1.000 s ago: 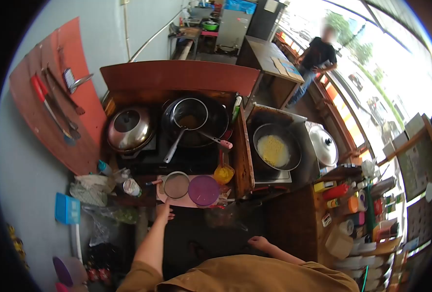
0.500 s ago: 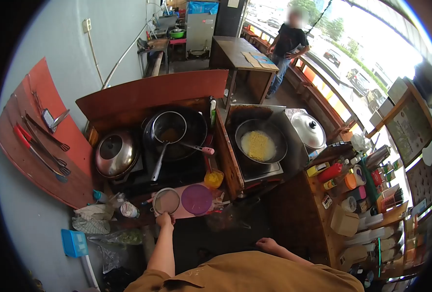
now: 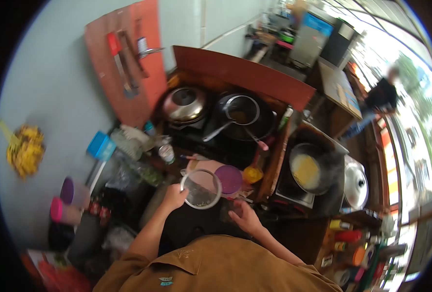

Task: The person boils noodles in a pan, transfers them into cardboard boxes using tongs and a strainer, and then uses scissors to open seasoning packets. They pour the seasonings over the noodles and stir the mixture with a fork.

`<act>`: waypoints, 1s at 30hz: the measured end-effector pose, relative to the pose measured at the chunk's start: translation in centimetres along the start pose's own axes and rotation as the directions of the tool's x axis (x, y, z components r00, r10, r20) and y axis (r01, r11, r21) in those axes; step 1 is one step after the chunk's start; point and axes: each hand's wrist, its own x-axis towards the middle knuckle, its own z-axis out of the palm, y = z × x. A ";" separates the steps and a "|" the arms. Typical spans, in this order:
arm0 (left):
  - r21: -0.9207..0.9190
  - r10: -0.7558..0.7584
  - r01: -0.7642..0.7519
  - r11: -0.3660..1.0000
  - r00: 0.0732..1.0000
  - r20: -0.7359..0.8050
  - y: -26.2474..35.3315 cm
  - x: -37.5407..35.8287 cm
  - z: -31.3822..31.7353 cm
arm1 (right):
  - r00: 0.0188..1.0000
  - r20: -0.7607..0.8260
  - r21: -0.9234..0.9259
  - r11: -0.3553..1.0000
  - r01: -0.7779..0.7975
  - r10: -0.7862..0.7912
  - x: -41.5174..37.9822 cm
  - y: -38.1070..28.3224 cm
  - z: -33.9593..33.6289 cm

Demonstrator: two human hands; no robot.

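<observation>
My left hand is closed on the edge of a round sieve with a pale rim, through which the things behind show. It is held in front of me, over the near edge of a pink board. Just to the right, my right hand is raised with its fingers apart and nothing seen in it, slightly blurred. A purple round lid or plate lies on the board beside the sieve. Next to that is a container with something yellow.
A block of noodles sits in pale liquid in a wok on the right stove. A second wok carries a handled strainer. A lidded pan stands left of it. A person stands beyond, right.
My left hand has lifted the sieve off the board toward me. My right hand has come forward beside it. The view has turned left.
</observation>
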 end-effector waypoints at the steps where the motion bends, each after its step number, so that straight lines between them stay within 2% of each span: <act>1: -0.004 -0.031 0.030 1.000 0.999 -0.044 2.3 -0.6 -1.1 | 0.982 -0.078 -0.075 0.984 0.164 -0.170 1.2 -2.2 -0.1; 2: 0.201 0.061 -0.077 0.977 0.994 0.087 5.9 -1.4 -2.3 | 0.929 -0.153 -0.152 0.937 0.314 -0.336 2.4 -4.1 -0.2; 3: 0.379 0.119 -0.207 0.902 0.963 0.242 8.7 -1.8 -3.0 | 0.927 -0.125 -0.145 0.930 0.337 -0.355 3.4 -5.4 -0.6; 4: 0.384 0.105 -0.184 0.905 0.970 0.219 10.3 -1.9 -3.3 | 0.882 -0.024 -0.240 0.859 0.453 -0.471 4.5 -6.6 -0.9; 5: 0.467 0.099 -0.248 0.849 0.942 0.321 11.7 -1.9 -3.6 | 0.819 0.080 -0.319 0.764 0.561 -0.568 5.2 -7.5 -0.9; 6: 0.535 0.082 -0.323 0.780 0.902 0.425 12.7 -1.7 -3.8 | 0.882 0.170 -0.320 0.822 0.471 -0.439 5.6 -8.2 -0.8; 7: 0.543 0.080 -0.318 0.777 0.906 0.416 13.4 -1.1 -4.0 | 0.877 0.171 -0.315 0.818 0.481 -0.449 6.0 -8.8 -1.0; 9: 0.501 0.070 -0.415 0.760 0.818 0.571 14.6 0.5 -4.8 | 0.935 0.220 -0.393 0.851 0.347 -0.280 7.0 -9.7 -1.3; 10: 0.506 0.073 -0.420 0.754 0.818 0.570 15.5 1.3 -5.6 | 0.935 0.213 -0.392 0.851 0.349 -0.285 7.4 -9.8 -1.3; 12: 0.457 0.175 -0.568 0.684 0.736 0.653 17.4 3.4 -7.8 | 0.949 0.048 -0.244 0.917 0.315 -0.313 7.7 -9.2 -1.3; 13: 0.375 0.258 -0.609 0.699 0.703 0.662 17.3 5.6 -10.0 | 0.949 0.032 -0.248 0.918 0.310 -0.312 7.8 -9.1 -1.6; 14: 0.489 0.161 -0.530 0.693 0.775 0.611 19.9 7.3 -13.4 | 0.967 -0.011 -0.234 0.941 0.245 -0.254 7.6 -9.0 -1.9; 15: 0.638 0.283 -0.544 0.545 0.836 0.471 19.5 10.5 -16.9 | 0.980 -0.057 -0.216 0.960 0.176 -0.193 7.5 -8.9 -2.2; 16: 0.734 0.380 -0.524 0.433 0.844 0.378 20.5 13.7 -21.2 | 0.978 -0.085 -0.220 0.961 0.166 -0.188 7.5 -7.9 -2.4; 17: 0.846 0.416 -0.418 0.330 0.869 0.268 21.6 16.7 -25.3 | 0.983 -0.122 -0.171 0.979 0.115 -0.137 7.2 -6.4 -2.2; 18: 0.968 0.579 -0.249 -0.027 0.785 0.218 19.5 21.9 -30.1 | 0.982 -0.172 -0.118 0.991 0.059 -0.079 7.0 -5.2 -2.0; 19: 0.980 0.622 -0.186 -0.073 0.759 0.190 21.5 23.1 -33.6 | 0.971 -0.233 -0.117 0.993 0.025 -0.052 6.6 -4.4 -1.8; 20: 0.978 0.710 -0.056 -0.203 0.679 0.186 19.8 27.1 -37.1 | 0.977 -0.208 0.031 0.998 -0.048 0.053 6.0 -3.7 -1.7; 21: 0.960 0.735 -0.078 -0.270 0.626 0.258 19.6 29.1 -39.6 | 0.974 -0.175 0.181 0.977 -0.114 0.146 5.5 -3.4 -1.8; 22: 0.952 0.635 -0.112 -0.285 0.722 0.275 19.5 31.0 -41.5 | 0.966 -0.181 0.190 0.971 -0.148 0.183 4.9 -4.7 -2.2; 23: 0.931 0.642 -0.157 -0.329 0.686 0.343 17.9 33.5 -43.6 | 0.947 -0.238 0.207 0.964 -0.166 0.214 4.6 -4.5 -1.6; 25: 0.912 0.422 -0.125 -0.390 0.856 0.298 20.0 33.1 -43.5 | 0.905 -0.284 0.327 0.919 -0.220 0.318 4.5 -3.5 -0.1; 26: 0.908 0.439 -0.133 -0.397 0.841 0.315 19.9 34.3 -43.4 | 0.895 -0.303 0.372 0.905 -0.204 0.326 4.7 -3.4 0.7; 28: 0.918 0.370 -0.092 -0.385 0.896 0.245 19.2 36.4 -43.8 | 0.877 -0.317 0.456 0.869 -0.194 0.362 5.0 -4.8 2.0; 30: 0.906 0.386 -0.060 -0.420 0.891 0.238 19.2 37.6 -43.5 | 0.863 -0.322 0.528 0.831 -0.176 0.388 5.4 -5.9 3.0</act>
